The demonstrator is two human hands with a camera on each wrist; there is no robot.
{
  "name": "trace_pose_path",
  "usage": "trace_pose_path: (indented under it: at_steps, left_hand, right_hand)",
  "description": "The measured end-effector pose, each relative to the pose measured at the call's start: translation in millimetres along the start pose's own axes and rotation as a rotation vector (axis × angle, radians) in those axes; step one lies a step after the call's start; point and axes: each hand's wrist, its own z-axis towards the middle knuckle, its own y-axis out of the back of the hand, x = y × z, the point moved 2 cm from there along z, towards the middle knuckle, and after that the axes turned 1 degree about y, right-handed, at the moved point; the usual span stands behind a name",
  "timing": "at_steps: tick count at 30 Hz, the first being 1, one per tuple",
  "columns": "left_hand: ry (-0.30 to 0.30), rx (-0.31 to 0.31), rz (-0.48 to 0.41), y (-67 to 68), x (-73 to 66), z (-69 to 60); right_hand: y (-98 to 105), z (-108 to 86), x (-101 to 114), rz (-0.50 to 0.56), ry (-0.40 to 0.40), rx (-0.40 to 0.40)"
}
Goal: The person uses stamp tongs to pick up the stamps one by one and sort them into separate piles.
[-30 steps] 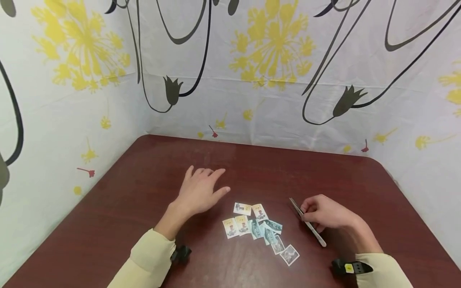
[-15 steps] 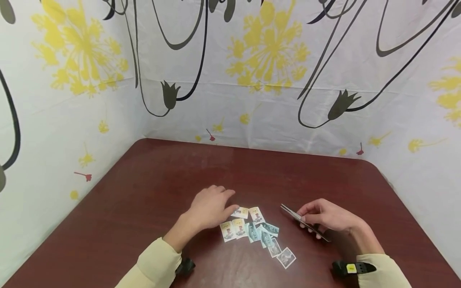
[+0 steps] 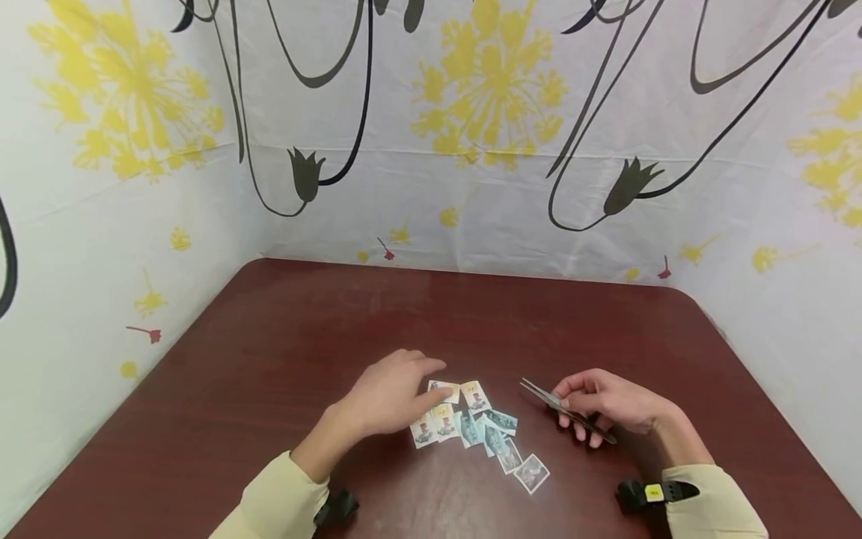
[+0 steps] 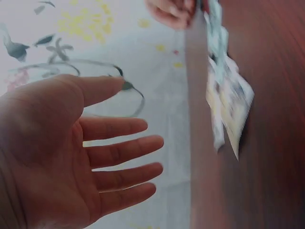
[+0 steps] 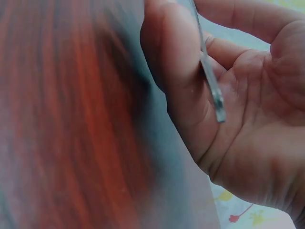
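Right hand (image 3: 609, 404) pinched tweezers (image 3: 548, 399), nothing at their tips; left hand (image 3: 390, 393) had fingers apart, thumb over cards (image 3: 497, 438), contact unclear; cards lay loose between both hands' fingers; tweezers ready, no card gripped yet.

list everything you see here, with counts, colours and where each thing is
yellow-and-white cards: 4, yellow and white with small pictures, left part of the card group
blue cards: 3, pale blue, overlapping in the middle of the group
grey cards: 2, grey with white borders, group's near right end
tweezers: 1 pair, silvery, in the right hand's fingers
table: 1, dark red-brown, under the cards
patterned cloth: number of sheets unclear, white with yellow, grey and red plant shapes, around the table
wrist devices: 2, black, one at each wrist
sleeves: 2, pale yellow, on both forearms
left hand: 1, bare, by the yellow-and-white cards
right hand: 1, bare, right of the cards
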Motion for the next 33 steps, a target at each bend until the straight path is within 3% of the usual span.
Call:
trace_pose_path:
  at_steps: [2, 6, 9, 14, 18, 27, 33]
  left_hand:
    - [-0.039, 0.033, -0.025, 2.4, -10.7, -3.7]
    - [-0.089, 0.092, 0.010, -1.2, -25.6, -7.1]
    - [-0.076, 0.087, 0.040, -9.0, -20.6, -3.5]
    - [-0.009, 0.037, 0.063, -27.4, 5.2, 3.7]
    - [-0.035, 0.027, 0.070, -36.9, 14.8, 7.2]
    - [-0.190, 0.101, 0.098, -45.8, -1.2, 9.6]
    - [-0.223, 0.143, 0.166, -49.6, -9.9, 12.1]
  right_hand:
    - [-0.6, -0.5, -0.5, 0.013, 0.005, 0.009]
    - [-1.4, -1.1, -0.8, 0.009, 0.015, 0.025]
    - [-3.1, -0.8, 0.0, -0.011, 0.026, 0.028]
    - [-10.2, -0.2, 1.6, -0.051, 0.025, 0.022]
    - [-13.4, -2.8, 3.6, -0.082, -0.004, -0.011]
    - [-20.9, -4.9, 3.5, -0.101, -0.057, -0.024]
    - [-23.2, -5.2, 7.4, -0.151, -0.067, -0.034]
